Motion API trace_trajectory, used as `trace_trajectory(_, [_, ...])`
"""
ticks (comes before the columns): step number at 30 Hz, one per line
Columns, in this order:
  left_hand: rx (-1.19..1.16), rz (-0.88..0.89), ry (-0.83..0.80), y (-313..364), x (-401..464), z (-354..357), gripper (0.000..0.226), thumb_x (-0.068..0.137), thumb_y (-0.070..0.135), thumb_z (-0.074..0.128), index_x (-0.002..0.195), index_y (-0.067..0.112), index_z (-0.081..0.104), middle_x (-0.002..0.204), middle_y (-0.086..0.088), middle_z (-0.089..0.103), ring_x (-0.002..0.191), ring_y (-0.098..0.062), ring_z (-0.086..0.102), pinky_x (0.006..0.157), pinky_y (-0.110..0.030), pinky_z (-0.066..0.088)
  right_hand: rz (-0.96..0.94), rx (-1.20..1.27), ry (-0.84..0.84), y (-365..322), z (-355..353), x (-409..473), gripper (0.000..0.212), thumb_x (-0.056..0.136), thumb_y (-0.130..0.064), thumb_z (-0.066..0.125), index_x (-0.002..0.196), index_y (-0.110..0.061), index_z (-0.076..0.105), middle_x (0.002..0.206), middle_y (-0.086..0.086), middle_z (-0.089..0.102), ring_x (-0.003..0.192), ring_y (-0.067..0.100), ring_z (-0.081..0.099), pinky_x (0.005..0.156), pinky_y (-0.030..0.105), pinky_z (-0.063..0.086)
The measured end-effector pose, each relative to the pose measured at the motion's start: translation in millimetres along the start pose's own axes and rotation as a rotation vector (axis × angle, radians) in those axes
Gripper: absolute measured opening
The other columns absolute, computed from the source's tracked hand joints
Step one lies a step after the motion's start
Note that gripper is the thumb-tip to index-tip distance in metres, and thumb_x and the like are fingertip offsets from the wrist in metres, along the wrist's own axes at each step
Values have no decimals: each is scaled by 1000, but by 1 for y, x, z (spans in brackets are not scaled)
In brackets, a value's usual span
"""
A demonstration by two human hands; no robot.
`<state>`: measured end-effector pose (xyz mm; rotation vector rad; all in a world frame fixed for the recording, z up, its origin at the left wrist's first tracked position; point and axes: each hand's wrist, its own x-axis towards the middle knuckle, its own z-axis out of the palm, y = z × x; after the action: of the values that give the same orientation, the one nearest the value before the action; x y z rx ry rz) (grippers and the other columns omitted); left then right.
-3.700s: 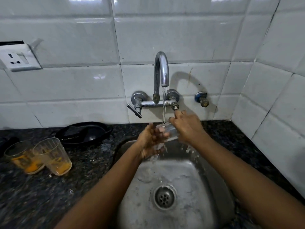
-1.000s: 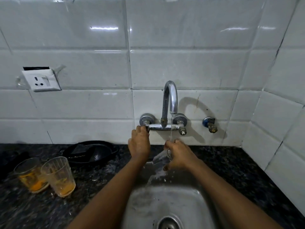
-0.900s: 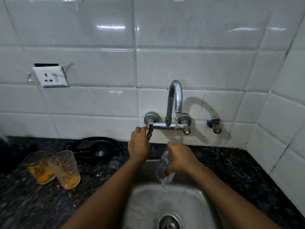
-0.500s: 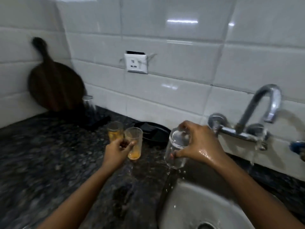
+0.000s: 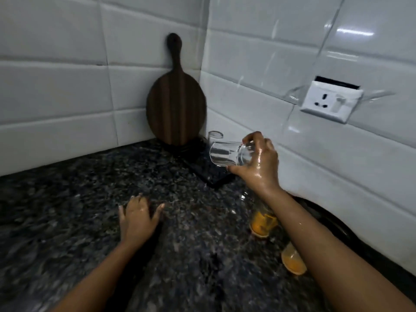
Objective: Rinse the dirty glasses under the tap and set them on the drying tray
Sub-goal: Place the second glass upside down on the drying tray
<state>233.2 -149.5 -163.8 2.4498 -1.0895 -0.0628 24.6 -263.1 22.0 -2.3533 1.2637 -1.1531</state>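
Granite counter (image 5: 78, 210) carries a black drying tray (image 5: 216, 176) at its far corner, one rinsed glass (image 5: 215, 136) already upturned on it. Right hand (image 5: 258, 163) grips a clear wet glass (image 5: 227, 155) sideways by its base, above the tray's near edge; left hand (image 5: 138, 218) rests flat, fingers spread, holding nothing. Best to tip it mouth-down beside the other glass and clear of the edge, avoiding the two juice-stained glasses (image 5: 262, 224) below the wrist.

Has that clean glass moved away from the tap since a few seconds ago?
Yes. The glass was under the tap; now the right hand holds it on its side left of the socket, over the dark tray by the corner.
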Motion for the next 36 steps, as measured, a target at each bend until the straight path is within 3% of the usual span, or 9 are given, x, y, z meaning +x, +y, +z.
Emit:
trace_trajectory(3, [-17,34,-30,8,25,8,72,91,57,33,141,5,33,153,-12,28,145,-24,17,117,-49,5,19,-63,-75,6,58,29,60,56,-16,83,108,-12,52,105,14,54,95,32,55,76,33,48])
trace_trajectory(8, [-46,127,-61,14,42,26,87,85,71,16,148,11,19,159,-6,13,147,-20,0,118,-45,-10,83,-204,-214,16,123,66,68,60,-16,83,119,-14,48,115,15,50,105,33,51,85,37,49])
trace_trajectory(12, [-27,123,-58,16,43,33,98,77,78,2,150,13,10,159,-6,5,147,-21,-8,116,-43,-16,66,-248,-263,22,157,94,62,64,-12,81,117,-9,49,122,19,47,109,36,50,88,39,46])
trace_trajectory(21, [-2,134,0,19,44,35,99,77,76,-4,149,11,15,159,-7,7,146,-19,-13,102,-32,-36,83,-299,-362,33,197,140,68,66,-16,84,126,-8,53,125,14,59,117,29,54,97,34,44])
trace_trajectory(23, [14,135,-4,18,44,35,97,78,75,-3,148,10,16,159,-7,7,146,-20,-13,103,-33,-36,118,-253,-346,35,199,142,66,67,-18,83,125,-7,55,125,13,60,115,29,56,96,34,46])
trace_trajectory(28, [9,126,-20,19,44,37,90,83,70,0,149,11,16,159,-7,5,146,-19,-16,106,-36,-32,154,-243,-251,34,196,136,40,78,-20,73,115,-8,64,113,15,67,106,30,60,84,31,47])
trace_trajectory(31, [-31,111,-51,19,43,34,79,90,64,11,149,11,17,160,-6,4,145,-20,-16,113,-41,-22,186,-233,-182,32,182,122,29,81,-17,66,108,-4,66,110,17,68,105,33,60,83,32,46])
trace_trajectory(34, [-66,127,-62,20,44,31,76,92,60,13,148,9,20,158,-8,12,146,-19,-13,116,-40,-16,243,-135,-133,31,157,96,21,82,-19,65,91,0,67,95,19,70,92,34,63,79,35,47])
trace_trajectory(36, [-87,164,-21,18,42,31,76,93,60,12,145,7,27,155,-9,24,147,-19,-4,118,-38,-11,283,-24,-111,28,131,68,22,83,-22,66,90,-2,67,89,15,70,84,27,64,79,33,50])
